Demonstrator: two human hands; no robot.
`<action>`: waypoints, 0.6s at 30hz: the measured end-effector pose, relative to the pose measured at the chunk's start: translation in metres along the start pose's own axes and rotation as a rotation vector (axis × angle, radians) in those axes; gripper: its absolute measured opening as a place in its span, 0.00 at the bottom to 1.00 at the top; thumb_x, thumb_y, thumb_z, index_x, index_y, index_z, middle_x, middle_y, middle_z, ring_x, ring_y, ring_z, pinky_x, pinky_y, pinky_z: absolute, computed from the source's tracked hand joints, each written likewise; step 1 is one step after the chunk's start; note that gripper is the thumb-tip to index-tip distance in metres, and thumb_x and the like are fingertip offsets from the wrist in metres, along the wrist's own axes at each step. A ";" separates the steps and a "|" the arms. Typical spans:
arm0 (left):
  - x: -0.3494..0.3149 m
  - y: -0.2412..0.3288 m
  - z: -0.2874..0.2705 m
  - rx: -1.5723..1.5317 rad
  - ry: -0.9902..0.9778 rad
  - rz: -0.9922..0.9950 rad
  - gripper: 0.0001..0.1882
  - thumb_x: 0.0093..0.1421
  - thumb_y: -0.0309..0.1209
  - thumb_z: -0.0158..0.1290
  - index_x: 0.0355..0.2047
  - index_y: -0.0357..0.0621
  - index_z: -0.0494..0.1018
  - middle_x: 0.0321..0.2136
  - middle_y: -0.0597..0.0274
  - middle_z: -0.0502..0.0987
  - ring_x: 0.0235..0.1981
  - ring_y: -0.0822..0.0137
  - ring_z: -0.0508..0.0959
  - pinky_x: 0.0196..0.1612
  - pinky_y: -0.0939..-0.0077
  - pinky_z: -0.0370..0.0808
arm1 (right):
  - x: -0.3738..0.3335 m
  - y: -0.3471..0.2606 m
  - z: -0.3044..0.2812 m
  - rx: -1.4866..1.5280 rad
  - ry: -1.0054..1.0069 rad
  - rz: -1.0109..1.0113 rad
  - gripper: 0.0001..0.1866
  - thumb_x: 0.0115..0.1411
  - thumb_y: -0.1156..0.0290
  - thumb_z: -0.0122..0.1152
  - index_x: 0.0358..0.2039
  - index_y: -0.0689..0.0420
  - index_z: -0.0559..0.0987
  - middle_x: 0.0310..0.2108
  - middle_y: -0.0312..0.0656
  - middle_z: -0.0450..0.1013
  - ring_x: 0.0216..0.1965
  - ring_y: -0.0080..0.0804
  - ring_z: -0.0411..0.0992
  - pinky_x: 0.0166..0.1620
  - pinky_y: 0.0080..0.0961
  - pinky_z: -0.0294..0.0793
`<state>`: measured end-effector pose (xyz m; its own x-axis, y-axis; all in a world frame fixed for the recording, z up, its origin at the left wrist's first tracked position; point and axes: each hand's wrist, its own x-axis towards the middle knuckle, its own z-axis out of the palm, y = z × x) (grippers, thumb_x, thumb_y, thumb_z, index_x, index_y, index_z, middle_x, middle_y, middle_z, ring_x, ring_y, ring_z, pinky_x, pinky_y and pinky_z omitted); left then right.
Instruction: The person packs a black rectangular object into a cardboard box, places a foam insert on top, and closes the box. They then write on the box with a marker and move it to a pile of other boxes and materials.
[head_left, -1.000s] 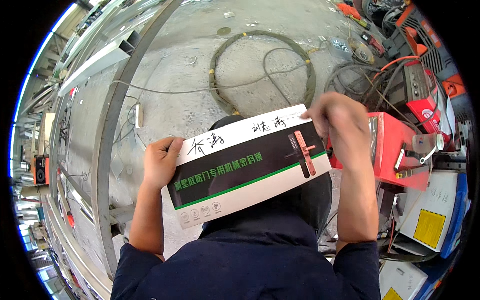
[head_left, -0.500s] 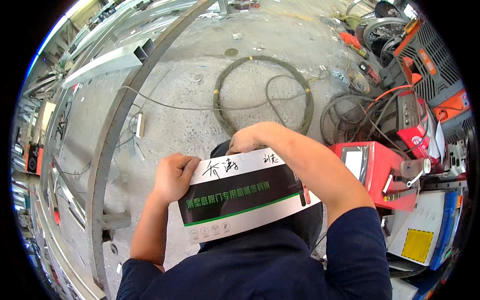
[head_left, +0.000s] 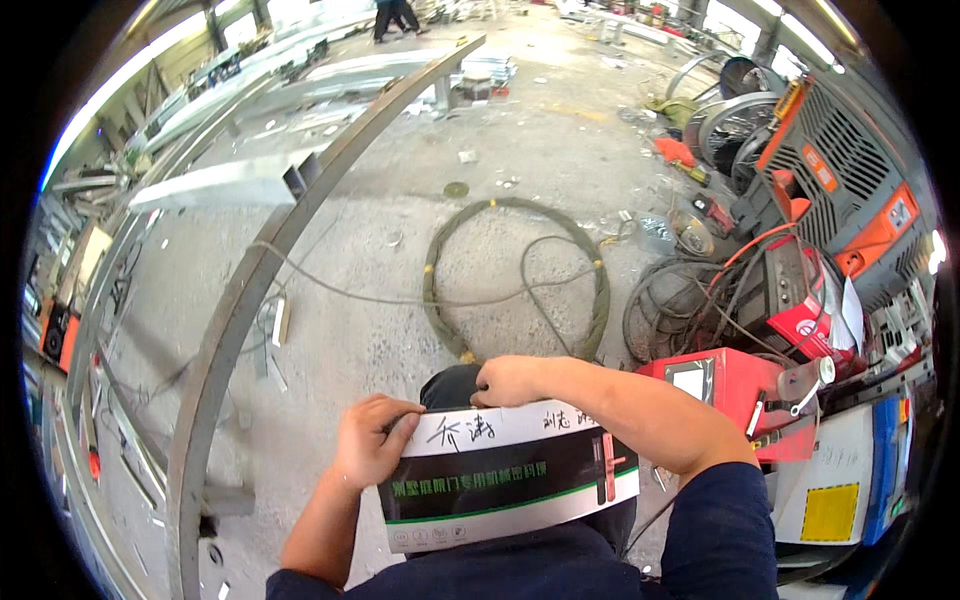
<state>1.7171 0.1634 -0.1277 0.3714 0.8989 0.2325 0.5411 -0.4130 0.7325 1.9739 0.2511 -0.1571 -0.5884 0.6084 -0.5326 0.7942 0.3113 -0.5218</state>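
A long, flat cardboard box [head_left: 505, 485] lies across my lap. Its face is black and white with a green stripe, handwriting runs along its white top band, and a picture of a lock is at the right end. My left hand [head_left: 375, 440] grips the box's upper left corner, the thumb on the face and the other fingers behind the far edge. At the middle of that far edge, my right hand [head_left: 508, 382] is closed with curled fingers, its forearm reaching over from the right. Its fingertips are partly hidden, and it appears to pinch the edge.
A metal beam [head_left: 240, 285] rises along the left. Ahead, a coiled hose [head_left: 435, 318] lies on the concrete floor with a cable across it. At right stand a red machine [head_left: 740, 385], tangled cables, a grey-orange machine [head_left: 835, 165] and a blue-white box [head_left: 830, 460]. Another person's legs [head_left: 395, 18] show far off.
The view has tilted up, so the box and both hands sit lower in the picture and a distant person's legs show. Both hands keep nearly the same places on the box.
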 end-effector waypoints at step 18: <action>0.041 -0.010 0.110 -0.812 -0.451 0.177 0.68 0.48 0.68 0.60 0.71 0.34 0.39 0.72 0.43 0.38 0.74 0.52 0.40 0.71 0.59 0.40 | -0.195 0.043 0.046 0.892 0.441 0.411 0.22 0.56 0.54 0.66 0.33 0.66 0.81 0.18 0.37 0.68 0.18 0.24 0.65 0.21 0.26 0.61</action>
<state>1.8096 0.1880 -0.1957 0.7465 0.6214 0.2379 -0.1790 -0.1568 0.9713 2.1157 0.1125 -0.1062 -0.0532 0.8102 -0.5837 0.4161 -0.5133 -0.7506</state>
